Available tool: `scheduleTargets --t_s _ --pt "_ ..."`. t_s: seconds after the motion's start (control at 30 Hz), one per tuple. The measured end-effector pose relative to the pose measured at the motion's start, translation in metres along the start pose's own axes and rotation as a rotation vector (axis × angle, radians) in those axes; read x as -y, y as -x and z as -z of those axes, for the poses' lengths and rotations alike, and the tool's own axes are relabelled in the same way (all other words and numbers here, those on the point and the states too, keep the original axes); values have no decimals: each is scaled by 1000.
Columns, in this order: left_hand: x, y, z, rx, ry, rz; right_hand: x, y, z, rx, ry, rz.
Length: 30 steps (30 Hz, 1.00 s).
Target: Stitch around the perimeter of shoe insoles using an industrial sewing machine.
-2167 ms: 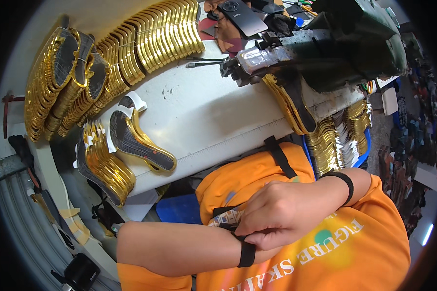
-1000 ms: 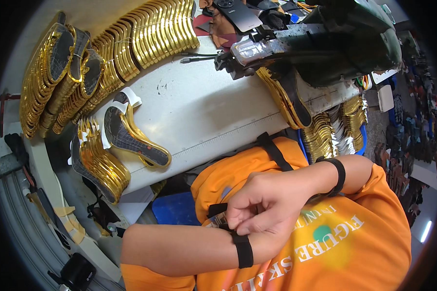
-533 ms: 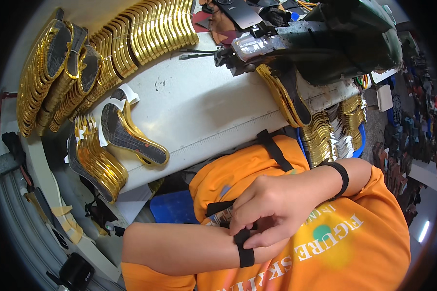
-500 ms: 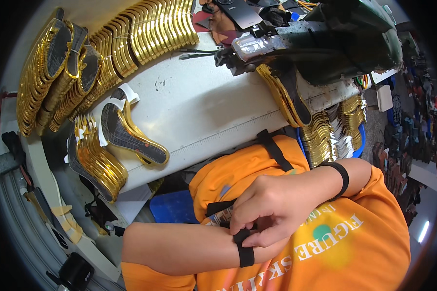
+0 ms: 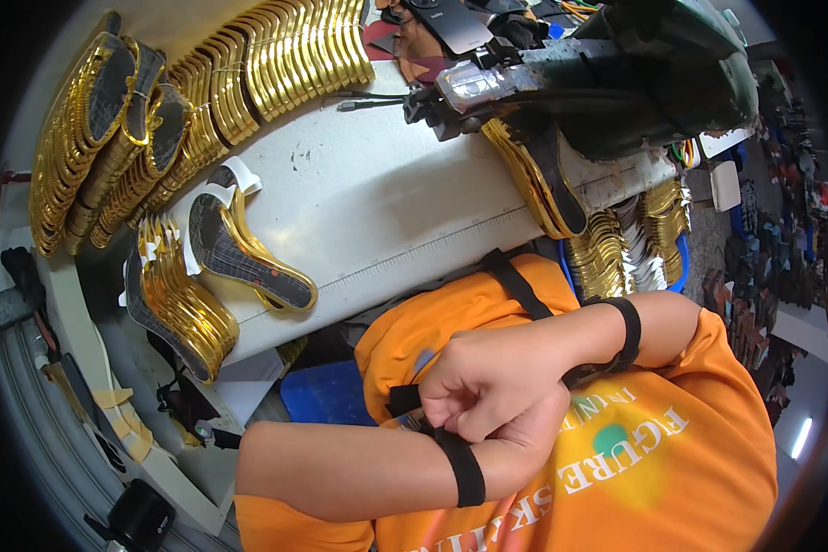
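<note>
My two forearms cross in front of my orange shirt [image 5: 616, 497]. My right hand [image 5: 488, 386] is closed over my left wrist, its curled fingers pinching the upper end of a black wristband [image 5: 469, 474]. This band wraps around my left wrist. Partly covered by my right hand, my left hand [image 5: 538, 428] bends upward beneath it, and its fingers are hidden. Another black band [image 5: 629, 331] circles my right wrist. Beyond my arms, a few gold-edged shoe insoles [image 5: 248, 253] with dark tops lie at the table's near left.
Gold-edged insoles [image 5: 276, 64] stand in long rows along the back of the pale worktable [image 5: 368, 184]. A dark green machine [image 5: 653, 83] overhangs its right side, with more insoles [image 5: 543, 179] below. A blue-rimmed container [image 5: 683, 262] of gold pieces sits right. Cables [image 5: 373, 101] lie near the machine.
My right hand has shifted slightly up and left, its fingers curling tighter at the band's upper end. More of my left hand now shows under my right wrist.
</note>
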<state>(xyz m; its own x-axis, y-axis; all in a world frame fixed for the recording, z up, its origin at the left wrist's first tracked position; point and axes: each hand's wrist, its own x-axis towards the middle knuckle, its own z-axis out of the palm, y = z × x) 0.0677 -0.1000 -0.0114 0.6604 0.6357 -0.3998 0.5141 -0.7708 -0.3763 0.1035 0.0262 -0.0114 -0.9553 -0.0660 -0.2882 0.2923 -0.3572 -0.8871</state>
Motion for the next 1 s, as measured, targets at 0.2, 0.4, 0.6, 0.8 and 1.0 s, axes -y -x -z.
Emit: scheduleTargets --t_s 0.2,0.4,0.6,0.8,1.0 --pt "-2 -2 5 8 9 21 0 -5 1 77 -213 -206" --pt "-4 -3 9 21 26 55 1 -14 0 96 -261 -373" --pt "-3 -2 9 33 41 77 -1 2 3 -2 -335 -119" --pt "-29 -5 -28 -196 -179 -108 0 8 0 -54 -6 155" --pt "-25 -1 -10 -73 -244 -100 -2 5 -4 -148 6 218"
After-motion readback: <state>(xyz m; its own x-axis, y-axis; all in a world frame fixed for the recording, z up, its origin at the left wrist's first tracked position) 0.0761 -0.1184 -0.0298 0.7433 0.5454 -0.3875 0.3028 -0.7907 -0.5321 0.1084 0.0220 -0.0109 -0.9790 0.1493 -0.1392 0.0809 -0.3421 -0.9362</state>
